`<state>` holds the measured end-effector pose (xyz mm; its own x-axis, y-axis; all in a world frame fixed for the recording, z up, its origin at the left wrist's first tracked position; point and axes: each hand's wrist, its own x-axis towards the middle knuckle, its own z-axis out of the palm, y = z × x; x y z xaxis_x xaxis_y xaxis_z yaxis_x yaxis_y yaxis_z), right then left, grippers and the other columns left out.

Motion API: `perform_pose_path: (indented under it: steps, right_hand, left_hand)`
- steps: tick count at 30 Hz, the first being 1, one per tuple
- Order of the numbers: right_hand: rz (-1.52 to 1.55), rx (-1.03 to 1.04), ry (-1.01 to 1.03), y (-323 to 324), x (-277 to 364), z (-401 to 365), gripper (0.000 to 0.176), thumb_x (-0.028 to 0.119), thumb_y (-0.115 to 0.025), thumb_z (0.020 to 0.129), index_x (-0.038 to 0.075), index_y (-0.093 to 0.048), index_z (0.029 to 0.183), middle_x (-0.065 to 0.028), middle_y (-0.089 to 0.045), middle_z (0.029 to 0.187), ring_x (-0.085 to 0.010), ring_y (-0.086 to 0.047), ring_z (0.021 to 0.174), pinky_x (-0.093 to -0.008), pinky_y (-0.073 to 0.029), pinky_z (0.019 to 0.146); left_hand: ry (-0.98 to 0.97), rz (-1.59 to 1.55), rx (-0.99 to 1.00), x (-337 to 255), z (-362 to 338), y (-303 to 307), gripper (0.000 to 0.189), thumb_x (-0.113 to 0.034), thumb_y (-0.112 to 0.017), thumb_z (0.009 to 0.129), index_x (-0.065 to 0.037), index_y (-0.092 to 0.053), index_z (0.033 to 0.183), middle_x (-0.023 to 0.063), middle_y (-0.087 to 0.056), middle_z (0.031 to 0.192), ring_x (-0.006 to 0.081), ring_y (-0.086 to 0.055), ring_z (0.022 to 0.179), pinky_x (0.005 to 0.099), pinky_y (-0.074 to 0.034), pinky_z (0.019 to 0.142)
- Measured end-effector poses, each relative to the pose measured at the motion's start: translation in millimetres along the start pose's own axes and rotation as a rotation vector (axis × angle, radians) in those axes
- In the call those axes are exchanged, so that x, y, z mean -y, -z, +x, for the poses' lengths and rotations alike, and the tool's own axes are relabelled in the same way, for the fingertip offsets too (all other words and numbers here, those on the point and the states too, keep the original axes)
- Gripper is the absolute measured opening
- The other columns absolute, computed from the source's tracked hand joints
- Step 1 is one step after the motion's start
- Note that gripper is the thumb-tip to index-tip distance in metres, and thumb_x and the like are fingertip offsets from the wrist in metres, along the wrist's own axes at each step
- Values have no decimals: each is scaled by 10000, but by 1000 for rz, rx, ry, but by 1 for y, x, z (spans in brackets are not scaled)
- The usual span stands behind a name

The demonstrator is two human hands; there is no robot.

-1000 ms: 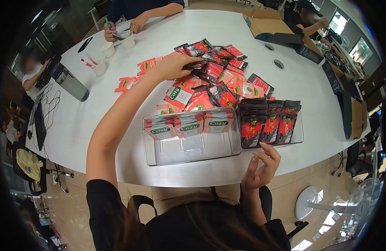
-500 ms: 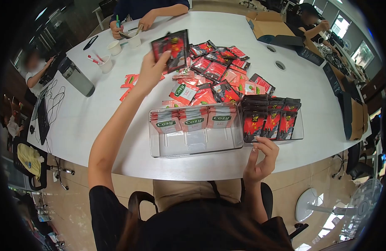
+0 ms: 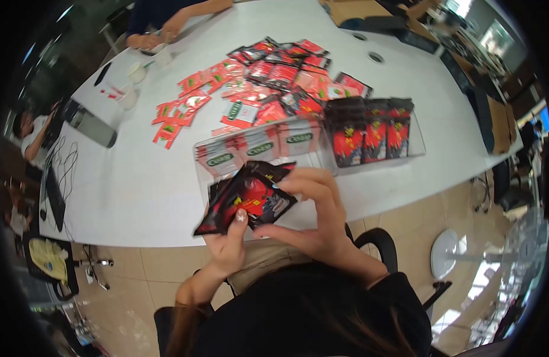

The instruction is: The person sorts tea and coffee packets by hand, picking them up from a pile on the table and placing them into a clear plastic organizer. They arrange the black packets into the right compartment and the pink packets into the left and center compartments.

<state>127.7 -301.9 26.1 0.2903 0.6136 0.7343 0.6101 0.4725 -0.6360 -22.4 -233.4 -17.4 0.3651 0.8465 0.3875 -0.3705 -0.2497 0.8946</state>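
Grey tumbler (image 3: 93, 126): stands upright toward the left of the table, well apart from the hands; no need to reach that way.
Loose Cozy sachets (image 3: 190, 107): pink, lying flat and scattered left of the main heap; best left alone while both hands are busy.
Left hand (image 3: 228, 244): thumb pressed flat on the front of the packets, clamping them; its other fingers are hidden behind. A firm but light pinch should hold slippery foil without creasing it.
Black-and-red foil sachets (image 3: 259, 199): held tilted between the two hands, before the near side of the left tray; more than one, by the layered edges, and those look uneven. Lining up their corners here would make a neater bunch.
Left clear tray (image 3: 315, 158): a row of upright Cozy sachets along its far side; good to avoid knocking them.
Mixed heap (image 3: 283, 74): pink and black packets overlapping beyond the trays.
Right hand (image 3: 322, 208): thumb and fingers well apart, curved round the packets' right end, fingertips at the upper edge; whether they pinch, I cannot tell. Gentle taps there would square the edges.
Right clear tray (image 3: 419, 143): black-and-red packets upright in rows, fronts facing the person; a pattern worth matching.
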Motion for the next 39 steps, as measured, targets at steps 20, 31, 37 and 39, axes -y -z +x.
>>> perform_pose_path:
  steps: [20, 31, 37, 39]
  right_hand:
    - [-35, -366, -367, 104, -55, 9, 265, -48, -714, 779, -25, -594, 1015, -56, -658, 943, -110, -622, 870, -248, -480, 795]
    - [-554, 402, -253, 121, -76, 45, 456, 92, -819, 657, 67, -619, 1067, -69, -598, 1108, -206, -558, 960, -321, -467, 783]
    - [-871, 615, -64, 107, -62, 76, 1074, 87, -872, 471, 185, -375, 1418, -111, -298, 1490, -324, -360, 1324, -448, -364, 1076]
    - [-927, 702, -85, 103, -64, 82, 1196, 84, -879, 453, 199, -275, 1479, -120, -251, 1518, -332, -324, 1354, -451, -343, 1106]
  left_hand:
    - [59, -188, 227, 50, -10, -11, 499, -224, -433, 1004, 138, -314, 1325, 256, -528, 1227, 373, -642, 1001, 429, -579, 826]
    - [102, -275, 222, 51, -12, -11, 476, -184, -423, 1003, 135, -301, 1334, 257, -519, 1240, 375, -629, 1027, 449, -570, 842]
    - [90, -338, 241, 45, -8, -14, 487, -190, -435, 1002, 134, -305, 1341, 258, -513, 1256, 376, -619, 1048, 458, -566, 852]
    - [95, -340, 238, 46, -9, -14, 489, -192, -443, 1001, 135, -314, 1341, 257, -514, 1260, 374, -613, 1058, 457, -565, 855]
